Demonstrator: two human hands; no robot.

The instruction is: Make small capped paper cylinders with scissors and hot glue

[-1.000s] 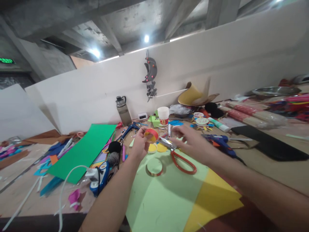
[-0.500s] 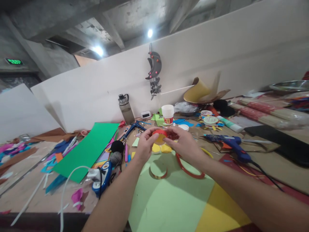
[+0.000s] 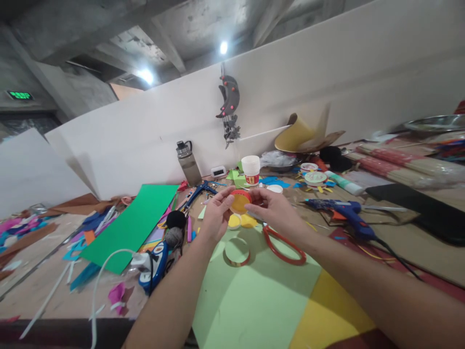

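Between my two hands is a small round piece with a yellow face and a red rim, a red-rimmed yellow disc (image 3: 240,202). My left hand (image 3: 217,213) pinches its left edge, and my right hand (image 3: 271,206) grips the right edge with thumb and fingers. Just below it lie a small yellow round piece (image 3: 234,222) and a scrap of yellow paper (image 3: 249,221). A thin paper ring (image 3: 238,264) rests on the light green sheet (image 3: 254,300). Under my right wrist is a red loop (image 3: 285,259), like a scissors handle; its far end is hidden.
White paper cups (image 3: 250,169) stand beyond my hands, near a grey bottle (image 3: 189,165). To the right lies a blue glue gun (image 3: 348,213) with its cord. On the left are a green sheet (image 3: 132,228), a blue power strip (image 3: 158,266) and a white cable (image 3: 94,300).
The disc has tilted so more of its yellow face shows toward me. Both hands still grip its edges, with fingers slightly shifted. The view has moved a little.
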